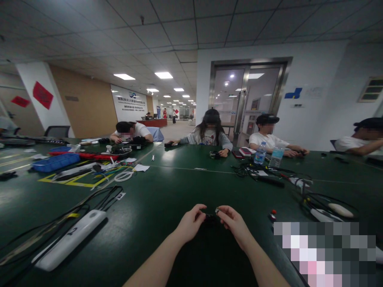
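Observation:
Both my hands are held close together over the dark green table (143, 223), near its front edge. My left hand (193, 223) has its fingers bent together, with the fingertips beside a small black object (211, 219) between the hands; whether they grip it is hard to tell. In my right hand (231, 221) a small light metallic piece (218, 210) is pinched between thumb and fingers. The black object is dark against the table and its shape cannot be made out.
A white power strip (72, 239) with black cables lies at left, a blue tray (56, 162) behind it. Cables, water bottles (260, 153) and a small red-topped item (272, 215) are at right. Several people sit across the table.

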The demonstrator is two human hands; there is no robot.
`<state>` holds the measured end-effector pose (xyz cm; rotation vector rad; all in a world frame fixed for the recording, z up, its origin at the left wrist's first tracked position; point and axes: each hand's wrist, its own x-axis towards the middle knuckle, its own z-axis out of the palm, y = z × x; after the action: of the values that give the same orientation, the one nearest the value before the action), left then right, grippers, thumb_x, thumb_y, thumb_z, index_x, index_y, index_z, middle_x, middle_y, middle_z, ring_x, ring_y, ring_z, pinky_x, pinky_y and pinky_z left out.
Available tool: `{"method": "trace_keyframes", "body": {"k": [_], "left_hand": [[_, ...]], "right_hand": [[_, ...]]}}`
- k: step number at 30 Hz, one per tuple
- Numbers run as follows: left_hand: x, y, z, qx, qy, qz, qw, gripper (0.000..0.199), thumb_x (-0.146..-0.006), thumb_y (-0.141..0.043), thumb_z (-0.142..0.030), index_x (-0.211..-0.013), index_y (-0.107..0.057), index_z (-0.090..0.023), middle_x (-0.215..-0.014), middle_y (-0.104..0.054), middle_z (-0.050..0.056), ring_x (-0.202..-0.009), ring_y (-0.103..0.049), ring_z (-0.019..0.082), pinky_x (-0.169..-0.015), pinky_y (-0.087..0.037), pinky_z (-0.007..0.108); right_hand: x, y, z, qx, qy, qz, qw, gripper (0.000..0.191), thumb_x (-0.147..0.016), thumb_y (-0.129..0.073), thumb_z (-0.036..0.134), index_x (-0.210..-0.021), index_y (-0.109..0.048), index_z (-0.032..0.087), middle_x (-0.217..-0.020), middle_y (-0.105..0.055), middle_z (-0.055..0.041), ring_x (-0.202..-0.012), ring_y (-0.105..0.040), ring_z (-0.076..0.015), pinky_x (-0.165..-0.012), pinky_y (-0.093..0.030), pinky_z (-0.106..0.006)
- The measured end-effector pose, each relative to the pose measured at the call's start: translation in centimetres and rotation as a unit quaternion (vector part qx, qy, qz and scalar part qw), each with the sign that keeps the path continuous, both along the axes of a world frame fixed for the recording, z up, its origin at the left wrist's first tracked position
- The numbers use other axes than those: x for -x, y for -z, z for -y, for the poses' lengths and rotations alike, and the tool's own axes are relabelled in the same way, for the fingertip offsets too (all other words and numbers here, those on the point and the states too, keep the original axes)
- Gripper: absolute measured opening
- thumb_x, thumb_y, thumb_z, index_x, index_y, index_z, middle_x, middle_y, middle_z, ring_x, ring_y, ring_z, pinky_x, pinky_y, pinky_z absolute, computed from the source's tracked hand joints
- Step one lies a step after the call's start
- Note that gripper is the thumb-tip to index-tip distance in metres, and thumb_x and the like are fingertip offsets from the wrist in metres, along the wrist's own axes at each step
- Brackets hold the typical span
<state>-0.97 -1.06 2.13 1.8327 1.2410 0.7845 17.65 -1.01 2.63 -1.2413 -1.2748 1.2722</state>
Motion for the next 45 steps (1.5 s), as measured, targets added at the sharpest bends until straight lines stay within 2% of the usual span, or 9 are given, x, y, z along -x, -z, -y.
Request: {"method": "trace_keyframes", "body": {"k": [5, 10, 14, 19, 27, 32, 35, 38, 45], "left_hand": [[-0.5, -0.5, 0.4, -0.009, -0.018, -0.025, 0.999, 0.042, -0.081, -0.035, -0.044, -0.119, -0.042, -0.029, -0.094, -0.058, 0.000, -0.080, -0.052, 0.014, -0.069, -0.040, 0.026], [-1.1, -0.6, 0.4, -0.019, -0.041, -0.047, 0.998, 0.044, -0.078, -0.038, -0.049, -0.117, -0.045, -0.029, -0.095, -0.058, 0.002, -0.078, -0.052, 0.015, -0.066, -0.040, 0.026], [-1.4, -0.6, 0.4, -0.031, -0.041, -0.061, 0.997, 0.040, -0.077, -0.041, -0.048, -0.111, -0.051, -0.029, -0.096, -0.056, 0.002, -0.080, -0.052, 0.015, -0.067, -0.041, 0.026], [-1.4, -0.5, 0.2, -0.044, -0.026, -0.043, 0.998, 0.029, -0.076, -0.045, -0.043, -0.097, -0.059, -0.028, -0.095, -0.054, 0.000, -0.082, -0.052, 0.014, -0.071, -0.041, 0.025], [-1.3, -0.3, 0.2, -0.035, -0.035, -0.056, 0.997, 0.028, -0.079, -0.042, -0.041, -0.091, -0.059, -0.023, -0.094, -0.054, 0.001, -0.081, -0.051, 0.013, -0.070, -0.040, 0.025], [-0.7, -0.7, 0.3, -0.041, 0.000, -0.082, 0.996, 0.028, -0.079, -0.041, -0.041, -0.088, -0.059, -0.022, -0.089, -0.056, 0.000, -0.079, -0.051, 0.013, -0.069, -0.039, 0.024], [0.4, -1.2, 0.0, -0.035, 0.014, -0.097, 0.995, 0.028, -0.079, -0.041, -0.041, -0.088, -0.059, -0.023, -0.086, -0.059, -0.001, -0.078, -0.052, 0.013, -0.068, -0.039, 0.024], [2.5, -1.4, -0.7, -0.026, 0.010, -0.110, 0.994, 0.030, -0.077, -0.041, -0.041, -0.091, -0.059, -0.021, -0.087, -0.061, 0.000, -0.078, -0.054, 0.013, -0.068, -0.039, 0.024], [11.8, -1.6, -1.3, -0.017, -0.087, -0.139, 0.986, 0.038, -0.073, -0.042, -0.048, -0.090, -0.060, -0.020, -0.087, -0.064, 0.002, -0.080, -0.057, 0.017, -0.071, -0.041, 0.026]], "right_hand": [[0.1, -0.3, 0.4, -0.023, -0.068, 0.034, 0.997, 0.029, -0.067, -0.059, 0.039, -0.091, -0.059, 0.023, -0.082, -0.062, -0.0020, -0.069, -0.054, -0.0157, -0.056, -0.040, -0.027], [0.3, -0.9, 1.0, -0.026, -0.096, 0.051, 0.994, 0.029, -0.068, -0.058, 0.039, -0.093, -0.060, 0.024, -0.083, -0.063, -0.0017, -0.071, -0.056, -0.0170, -0.061, -0.042, -0.029], [0.5, -1.3, 1.1, -0.034, -0.122, 0.047, 0.991, 0.029, -0.070, -0.058, 0.036, -0.095, -0.059, 0.023, -0.085, -0.062, -0.0017, -0.078, -0.056, -0.0174, -0.070, -0.044, -0.030], [0.6, -0.9, 0.9, -0.039, -0.137, 0.039, 0.989, 0.023, -0.068, -0.061, 0.033, -0.087, -0.059, 0.021, -0.086, -0.063, -0.0021, -0.085, -0.057, -0.0189, -0.078, -0.043, -0.032], [0.4, 0.0, 0.4, -0.050, -0.124, 0.051, 0.990, 0.025, -0.067, -0.062, 0.035, -0.087, -0.060, 0.021, -0.087, -0.063, -0.0023, -0.085, -0.058, -0.0189, -0.078, -0.042, -0.032], [-0.3, 0.3, 0.2, -0.032, -0.097, 0.078, 0.992, 0.027, -0.071, -0.057, 0.039, -0.092, -0.059, 0.022, -0.085, -0.062, -0.0023, -0.076, -0.056, -0.0175, -0.064, -0.043, -0.030], [-0.6, 0.4, -0.1, -0.029, -0.084, 0.068, 0.994, 0.028, -0.070, -0.057, 0.039, -0.091, -0.059, 0.021, -0.082, -0.060, -0.0021, -0.071, -0.055, -0.0160, -0.060, -0.043, -0.029], [-0.6, 0.3, -0.1, -0.021, -0.073, 0.063, 0.995, 0.028, -0.070, -0.057, 0.039, -0.091, -0.060, 0.021, -0.084, -0.060, -0.0026, -0.073, -0.055, -0.0161, -0.062, -0.043, -0.030], [-0.8, 0.1, 0.0, -0.008, -0.076, 0.066, 0.995, 0.029, -0.070, -0.057, 0.038, -0.094, -0.060, 0.022, -0.089, -0.061, -0.0032, -0.076, -0.056, -0.0168, -0.067, -0.044, -0.032]]}}
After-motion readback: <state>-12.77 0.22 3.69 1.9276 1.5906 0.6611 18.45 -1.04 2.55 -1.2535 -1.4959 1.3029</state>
